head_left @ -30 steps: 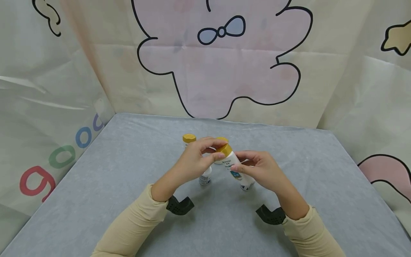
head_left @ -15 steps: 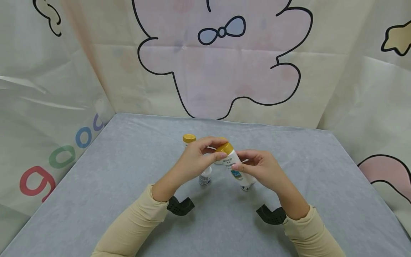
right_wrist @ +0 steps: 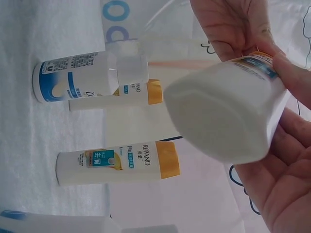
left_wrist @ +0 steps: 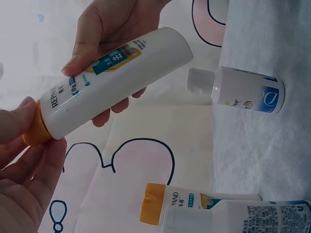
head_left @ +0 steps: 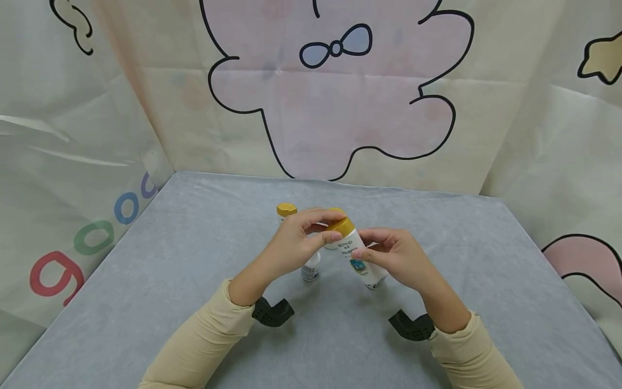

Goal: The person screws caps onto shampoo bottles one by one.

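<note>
A white shampoo bottle (head_left: 357, 254) with a gold cap (head_left: 343, 227) is held tilted above the table, its cap end up and to the left. My left hand (head_left: 296, 243) grips the cap between thumb and fingers. Around the body, my right hand (head_left: 396, 256) has its thumb on the label side and its fingers behind. The right wrist view looks at the base (right_wrist: 218, 116) of the held bottle. Below it in the head view, a small white-capped bottle (left_wrist: 248, 90) is mostly hidden; it shows upright in the left wrist view.
Another white-capped bottle (head_left: 311, 267) stands below my left hand. Two more gold-capped bottles stand farther back, one left (head_left: 286, 210) and one (right_wrist: 119, 164) partly behind my left hand in the head view. A grey cloth (head_left: 340, 346) covers the table; printed curtains (head_left: 330, 108) enclose it.
The held bottle and my right hand shift very slightly, and the bottle now overlaps more of the white-capped one below it. Both hands keep their hold; the standing bottles stay put.
</note>
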Demonstrator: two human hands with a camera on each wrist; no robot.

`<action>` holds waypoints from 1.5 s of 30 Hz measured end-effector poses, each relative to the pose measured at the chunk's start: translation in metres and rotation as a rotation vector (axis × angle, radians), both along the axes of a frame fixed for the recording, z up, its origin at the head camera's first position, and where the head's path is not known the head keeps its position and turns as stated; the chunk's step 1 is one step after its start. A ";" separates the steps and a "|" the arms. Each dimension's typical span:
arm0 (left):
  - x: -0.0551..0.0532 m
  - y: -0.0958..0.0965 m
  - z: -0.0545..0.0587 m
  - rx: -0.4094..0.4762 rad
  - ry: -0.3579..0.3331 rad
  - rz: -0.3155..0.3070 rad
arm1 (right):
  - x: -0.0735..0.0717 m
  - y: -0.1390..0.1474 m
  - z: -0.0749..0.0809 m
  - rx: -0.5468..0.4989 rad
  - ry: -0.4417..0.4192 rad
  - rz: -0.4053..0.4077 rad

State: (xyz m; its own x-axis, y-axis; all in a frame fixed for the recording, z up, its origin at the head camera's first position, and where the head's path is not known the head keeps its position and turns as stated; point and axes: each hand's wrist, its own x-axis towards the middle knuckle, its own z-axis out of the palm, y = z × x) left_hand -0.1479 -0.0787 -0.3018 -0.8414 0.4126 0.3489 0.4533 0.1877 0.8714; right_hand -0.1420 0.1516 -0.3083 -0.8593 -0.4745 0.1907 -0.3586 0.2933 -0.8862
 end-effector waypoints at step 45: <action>0.000 0.000 0.002 0.043 -0.078 0.023 | 0.006 -0.003 0.005 -0.012 -0.025 -0.027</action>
State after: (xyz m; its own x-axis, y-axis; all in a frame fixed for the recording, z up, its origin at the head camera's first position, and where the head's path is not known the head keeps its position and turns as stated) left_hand -0.1482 -0.0787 -0.3001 -0.8757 0.3791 0.2990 0.3797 0.1585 0.9114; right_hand -0.1358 0.1485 -0.3033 -0.8764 -0.4488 0.1750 -0.3287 0.2917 -0.8982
